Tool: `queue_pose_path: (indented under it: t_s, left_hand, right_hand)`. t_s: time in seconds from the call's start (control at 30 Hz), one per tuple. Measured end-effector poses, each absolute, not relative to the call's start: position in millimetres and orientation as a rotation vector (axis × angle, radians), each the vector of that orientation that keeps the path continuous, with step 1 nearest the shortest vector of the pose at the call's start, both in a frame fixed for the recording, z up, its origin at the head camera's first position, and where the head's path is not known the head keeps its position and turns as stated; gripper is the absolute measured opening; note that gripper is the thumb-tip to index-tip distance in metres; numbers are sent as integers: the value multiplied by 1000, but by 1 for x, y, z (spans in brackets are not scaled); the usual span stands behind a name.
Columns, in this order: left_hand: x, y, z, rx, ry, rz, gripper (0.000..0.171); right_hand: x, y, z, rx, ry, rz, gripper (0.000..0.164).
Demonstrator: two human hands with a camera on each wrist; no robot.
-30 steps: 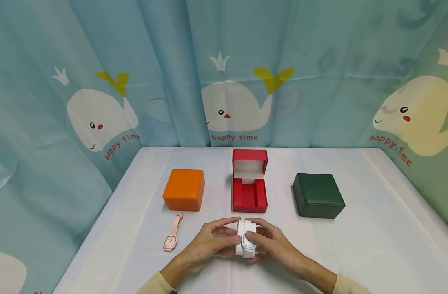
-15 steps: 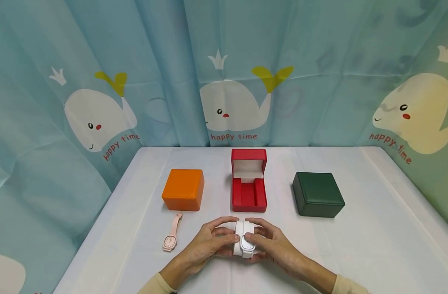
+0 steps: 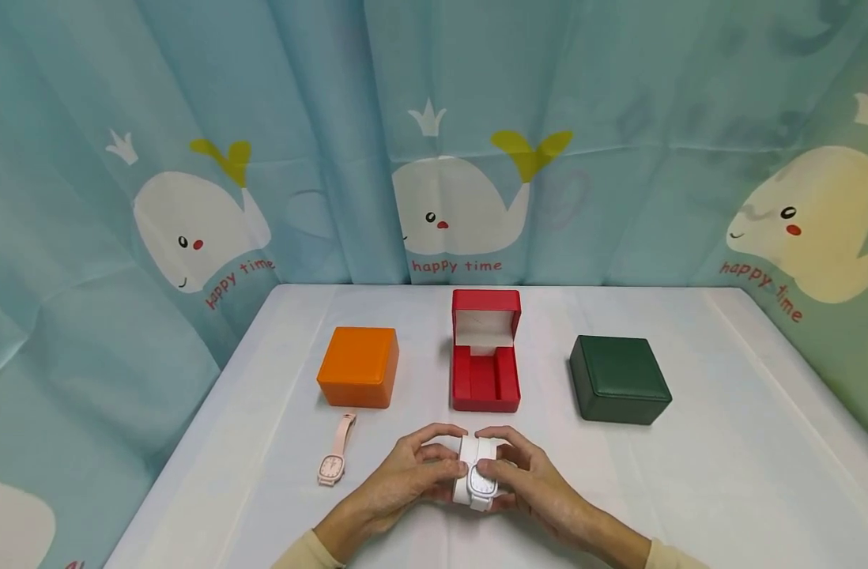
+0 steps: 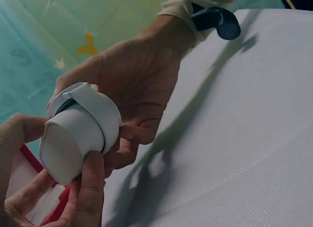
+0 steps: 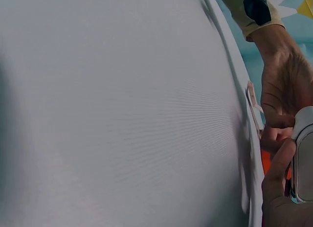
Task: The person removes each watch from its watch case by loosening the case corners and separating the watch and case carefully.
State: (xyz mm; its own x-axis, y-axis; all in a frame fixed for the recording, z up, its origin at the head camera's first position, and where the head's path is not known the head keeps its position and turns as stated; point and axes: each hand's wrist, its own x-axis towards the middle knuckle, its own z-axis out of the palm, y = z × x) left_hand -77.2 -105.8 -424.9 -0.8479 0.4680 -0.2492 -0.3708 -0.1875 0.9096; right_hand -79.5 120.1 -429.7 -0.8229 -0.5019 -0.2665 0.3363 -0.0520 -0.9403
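Note:
Both hands hold a white wristwatch [image 3: 483,480] wrapped around a white watch cushion [image 3: 462,488], in front of the open red box [image 3: 484,390]. My left hand [image 3: 413,472] grips the cushion's left end, its thumb near the watch's edge. From the right, my right hand [image 3: 541,484] holds the watch, with its thumb on the dial's upper left. In the left wrist view the cushion's bare end [image 4: 61,153] and the strap [image 4: 90,104] round it show between the fingers. Only part of the watch case [image 5: 305,161] appears in the right wrist view.
A closed orange box [image 3: 358,366] stands left of the red box, a closed dark green box [image 3: 620,378] right of it. A pink wristwatch [image 3: 333,466] lies flat in front of the orange box. A curtain [image 3: 320,205] hangs behind the white-covered table [image 3: 718,458].
Both hands and the watch on its cushion have come slightly nearer the person. The grip looks the same, and the boxes and pink watch stay put.

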Motion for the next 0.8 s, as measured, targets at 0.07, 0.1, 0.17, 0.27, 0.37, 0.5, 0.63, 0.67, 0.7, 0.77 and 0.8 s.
queue_pose_path:
  t_s: [0.07, 0.1, 0.17, 0.27, 0.37, 0.5, 0.63, 0.67, 0.7, 0.77, 0.8]
  left_hand:
    - [-77, -105, -425, 119, 1544, 2067, 52]
    - [-77, -105, -425, 119, 1541, 2065, 52]
    - [-77, -105, -426, 116, 1538, 2062, 51]
    - [-76, -105, -427, 110, 1545, 2059, 51]
    - [-75, -105, -428, 111, 1547, 2058, 51]
    - [-74, -106, -430, 111, 1529, 2066, 52]
    - [-73, -106, -429, 96, 1527, 2091, 53]
    - [-73, -106, -429, 92, 1530, 2097, 53]
    - [-73, -106, -429, 89, 1532, 2101, 53]
    - [-74, -107, -429, 87, 1536, 2105, 53]
    - [-74, -107, -429, 86, 1536, 2105, 52]
  right_hand:
    - [-79, 120, -431, -166, 1670, -1928, 54]
    - [-78, 121, -431, -164, 1674, -1924, 54]
    - [-78, 121, -431, -162, 1679, -1915, 54]
    - [-78, 122, -432, -168, 1669, -1905, 55]
    - [-78, 122, -434, -179, 1656, -1900, 56]
    - [-78, 122, -437, -195, 1652, -1900, 57]
    - [-77, 119, -437, -182, 1680, -1915, 58]
    - [-77, 119, -437, -178, 1690, -1923, 58]
    - [-77, 118, -436, -173, 1703, -1928, 59]
    - [-76, 117, -436, -164, 1721, -1938, 58]
    - [-76, 116, -436, -160, 1723, -1942, 58]
